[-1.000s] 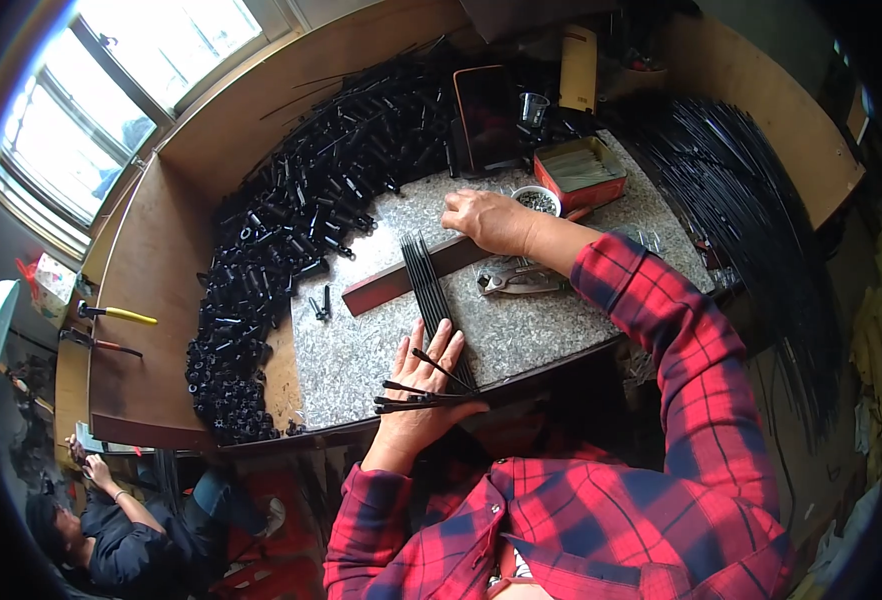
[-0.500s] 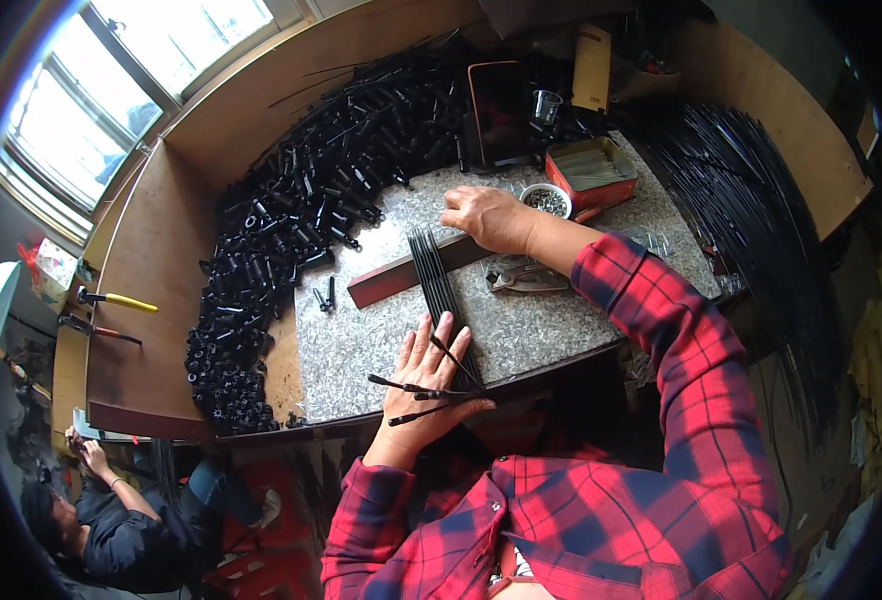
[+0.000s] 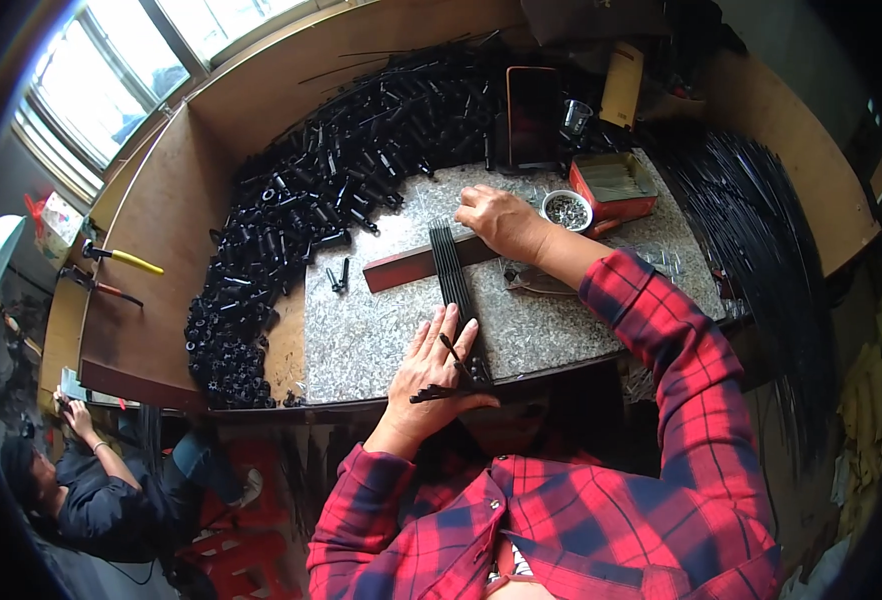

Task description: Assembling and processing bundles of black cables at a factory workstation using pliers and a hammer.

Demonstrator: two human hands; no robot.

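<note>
My left hand [image 3: 429,372] lies with fingers stretched out at the near edge of the grey speckled board [image 3: 361,345]. It rests against a row of thin black rods [image 3: 450,265], laid side by side across a dark red bar [image 3: 401,270]. Several thicker rod ends show over my palm and by the index finger. Just beyond the far ends of the rods, my right hand [image 3: 506,222] is closed in a pinch; whatever its fingertips hold is too small to make out. Beside that hand stands a white bowl [image 3: 583,224] of small metal bits. Pliers [image 3: 541,282] lie partly hidden beneath its wrist.
Black tubular parts [image 3: 301,190] are heaped along the left and back. A red tin [image 3: 601,208], phone [image 3: 533,115] and clear cup [image 3: 576,117] stand behind the bowl. Long black rods [image 3: 751,200] hang over the right side. Another person [image 3: 111,480] sits lower left.
The whole view has shifted slightly. The rod ends over my left hand, fanned out leftward before, now sit closer together. My right hand stays near the rods' far ends, still pinched.
</note>
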